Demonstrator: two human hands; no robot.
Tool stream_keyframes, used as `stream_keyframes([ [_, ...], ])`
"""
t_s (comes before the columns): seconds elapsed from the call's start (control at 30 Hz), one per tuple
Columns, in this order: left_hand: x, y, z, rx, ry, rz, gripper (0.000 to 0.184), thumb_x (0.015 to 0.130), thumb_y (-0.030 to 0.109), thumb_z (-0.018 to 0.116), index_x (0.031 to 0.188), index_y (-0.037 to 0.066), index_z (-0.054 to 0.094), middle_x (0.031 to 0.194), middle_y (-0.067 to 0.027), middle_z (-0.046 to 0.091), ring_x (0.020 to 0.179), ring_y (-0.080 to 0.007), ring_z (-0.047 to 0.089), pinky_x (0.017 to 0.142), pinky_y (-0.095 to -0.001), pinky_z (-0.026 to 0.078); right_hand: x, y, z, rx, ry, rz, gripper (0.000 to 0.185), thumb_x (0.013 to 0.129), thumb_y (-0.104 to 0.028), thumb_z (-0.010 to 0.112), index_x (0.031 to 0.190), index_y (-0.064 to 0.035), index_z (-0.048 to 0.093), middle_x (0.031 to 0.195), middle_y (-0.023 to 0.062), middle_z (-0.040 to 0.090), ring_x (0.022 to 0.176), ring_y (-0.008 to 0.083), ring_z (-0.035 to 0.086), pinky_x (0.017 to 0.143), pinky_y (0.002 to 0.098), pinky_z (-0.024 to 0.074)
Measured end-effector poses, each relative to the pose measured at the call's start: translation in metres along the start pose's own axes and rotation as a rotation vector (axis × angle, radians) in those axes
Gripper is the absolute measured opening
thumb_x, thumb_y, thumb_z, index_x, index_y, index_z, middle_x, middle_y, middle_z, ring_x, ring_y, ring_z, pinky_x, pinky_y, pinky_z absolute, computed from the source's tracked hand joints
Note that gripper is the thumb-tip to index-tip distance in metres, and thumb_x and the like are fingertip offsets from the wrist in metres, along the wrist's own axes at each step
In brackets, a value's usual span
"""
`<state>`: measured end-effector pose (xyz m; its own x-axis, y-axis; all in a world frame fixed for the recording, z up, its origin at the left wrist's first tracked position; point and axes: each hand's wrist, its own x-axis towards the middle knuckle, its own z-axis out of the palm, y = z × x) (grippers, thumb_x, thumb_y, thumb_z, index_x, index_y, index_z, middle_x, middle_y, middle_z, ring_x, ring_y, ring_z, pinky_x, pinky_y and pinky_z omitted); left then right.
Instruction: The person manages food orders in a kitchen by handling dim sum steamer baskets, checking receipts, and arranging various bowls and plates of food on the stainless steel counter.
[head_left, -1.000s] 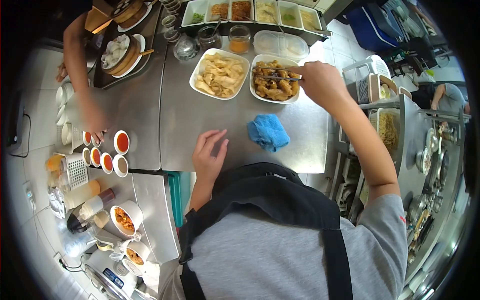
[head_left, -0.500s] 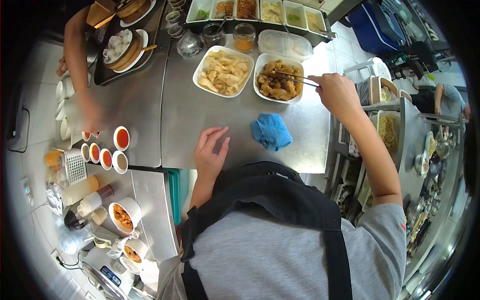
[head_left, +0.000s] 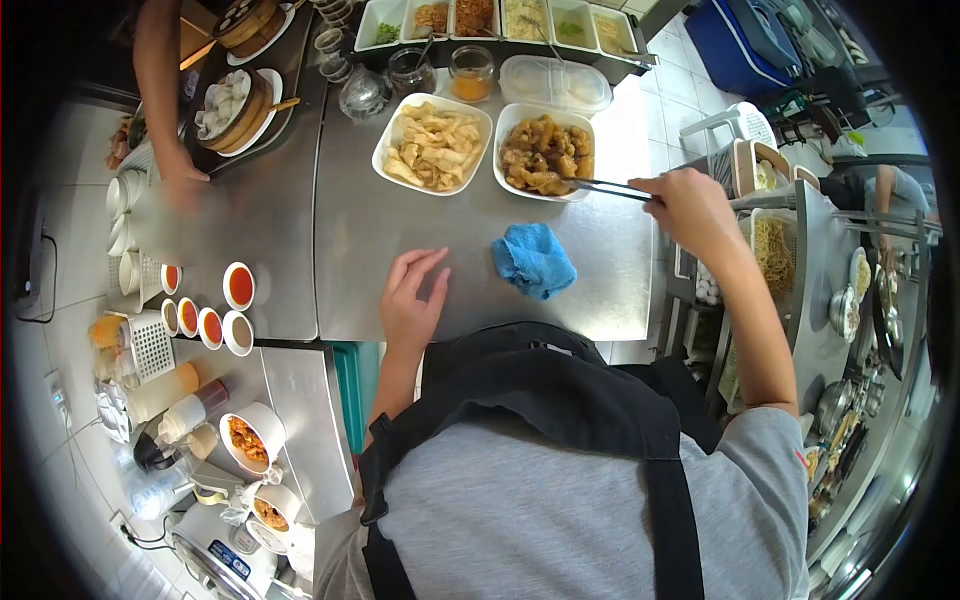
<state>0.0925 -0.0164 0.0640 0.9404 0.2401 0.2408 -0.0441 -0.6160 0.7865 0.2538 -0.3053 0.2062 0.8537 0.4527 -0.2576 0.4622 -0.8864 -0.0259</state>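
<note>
My right hand (head_left: 692, 210) grips slim metal tongs (head_left: 612, 188), whose tips reach the near right edge of the brown, sauce-coated food (head_left: 546, 152) in a white square bowl (head_left: 507, 178). Just left of it stands a second white bowl (head_left: 384, 172) with pale, folded pieces of food (head_left: 435, 148). My left hand (head_left: 412, 295) hovers over or rests on the steel table (head_left: 400, 225), fingers loosely apart and holding nothing. A crumpled blue cloth (head_left: 534, 260) lies between my hands, nearer the left one.
Topping trays (head_left: 475, 20), glass jars (head_left: 471, 75) and a clear lidded container (head_left: 556, 84) line the back. Another person's arm (head_left: 158, 90) reaches in at left, beside a dark tray with steamer baskets (head_left: 240, 110). Small sauce cups (head_left: 239, 286) stand below it.
My right hand has shifted slightly right and down, drawing the tong tips from the food's middle to its near edge. The other person's hand has moved up toward the dark tray.
</note>
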Motion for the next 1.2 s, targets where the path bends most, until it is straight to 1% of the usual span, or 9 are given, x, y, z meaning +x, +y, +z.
stream_keyframes([
  [0.27,0.016,0.011,0.003,-0.041,0.013,0.062,0.026,0.077,0.005,0.068,0.103,0.009,0.068,0.099,-0.0081,0.061,0.088,-0.0234,0.061,0.075,-0.0303,0.049,0.013,-0.003,0.009,0.063,0.023,-0.023,0.030,0.077,-0.009,0.062,0.106,-0.0139,0.068,0.076,0.0174,0.065,0.072,0.0325,0.062,0.069,0.0402,0.0494],
  [0.37,0.012,0.009,0.001,-0.041,0.011,0.052,0.026,0.077,0.004,0.067,0.103,0.009,0.068,0.098,-0.0084,0.061,0.088,-0.0235,0.061,0.075,-0.0306,0.049,0.003,0.010,-0.010,0.150,0.037,0.015,0.032,0.075,-0.007,0.062,0.106,-0.0130,0.069,0.074,0.0172,0.065,0.070,0.0324,0.062,0.067,0.0390,0.0489],
  [0.5,0.003,0.002,0.000,-0.016,0.002,0.040,0.027,0.077,0.004,0.067,0.103,0.009,0.068,0.098,-0.0084,0.061,0.088,-0.0236,0.061,0.074,-0.0308,0.049,0.003,0.017,-0.030,0.054,-0.026,0.182,0.032,0.074,-0.006,0.063,0.105,-0.0132,0.069,0.075,0.0173,0.065,0.071,0.0313,0.063,0.068,0.0391,0.0488],
  [0.6,0.003,0.003,0.000,-0.013,-0.003,0.037,0.027,0.077,0.004,0.067,0.103,0.009,0.068,0.098,-0.0084,0.061,0.087,-0.0234,0.061,0.074,-0.0308,0.049,0.012,0.021,-0.014,-0.113,0.013,0.020,0.031,0.076,-0.008,0.063,0.105,-0.0156,0.069,0.078,0.0156,0.066,0.075,0.0300,0.064,0.070,0.0402,0.0497],
  [0.7,0.006,0.006,0.000,-0.016,0.007,0.044,0.026,0.077,0.004,0.067,0.103,0.009,0.068,0.098,-0.0085,0.061,0.087,-0.0231,0.061,0.073,-0.0306,0.049,0.032,0.005,0.002,-0.177,-0.037,0.030,0.030,0.077,-0.010,0.063,0.105,-0.0179,0.069,0.080,0.0132,0.066,0.078,0.0293,0.064,0.072,0.0405,0.0506],
  [0.8,0.010,0.011,-0.001,-0.024,0.014,0.062,0.026,0.077,0.004,0.067,0.103,0.008,0.067,0.098,-0.0085,0.061,0.087,-0.0230,0.061,0.073,-0.0303,0.049,0.040,0.000,0.011,-0.207,0.012,-0.026,0.025,0.075,-0.003,0.055,0.090,-0.0153,0.071,0.081,0.0101,0.068,0.078,0.0281,0.066,0.070,0.0384,0.0533],
  [0.97,0.011,0.008,-0.002,-0.027,0.029,0.066,0.026,0.077,0.004,0.067,0.103,0.008,0.068,0.098,-0.0086,0.061,0.087,-0.0231,0.061,0.074,-0.0300,0.049,0.027,0.002,-0.036,-0.047,-0.045,0.054,0.029,0.076,-0.009,0.060,0.100,-0.0187,0.071,0.085,0.0106,0.068,0.082,0.0273,0.065,0.075,0.0375,0.0523],
  [1.1,0.007,0.007,-0.004,-0.020,0.029,0.056,0.026,0.077,0.004,0.067,0.103,0.008,0.068,0.098,-0.0086,0.061,0.087,-0.0230,0.061,0.074,-0.0299,0.049,0.038,0.010,-0.031,-0.109,0.007,0.165,0.028,0.076,-0.008,0.058,0.100,-0.0164,0.071,0.087,0.0115,0.068,0.082,0.0282,0.065,0.075,0.0385,0.0519],
  [1.2,0.005,0.009,-0.005,-0.016,0.021,0.051,0.026,0.077,0.004,0.067,0.103,0.008,0.068,0.098,-0.0085,0.061,0.088,-0.0231,0.061,0.075,-0.0300,0.049,0.051,0.017,0.002,-0.121,0.019,0.091,0.029,0.077,-0.007,0.056,0.100,-0.0155,0.070,0.087,0.0119,0.067,0.083,0.0284,0.065,0.076,0.0391,0.0517],
])
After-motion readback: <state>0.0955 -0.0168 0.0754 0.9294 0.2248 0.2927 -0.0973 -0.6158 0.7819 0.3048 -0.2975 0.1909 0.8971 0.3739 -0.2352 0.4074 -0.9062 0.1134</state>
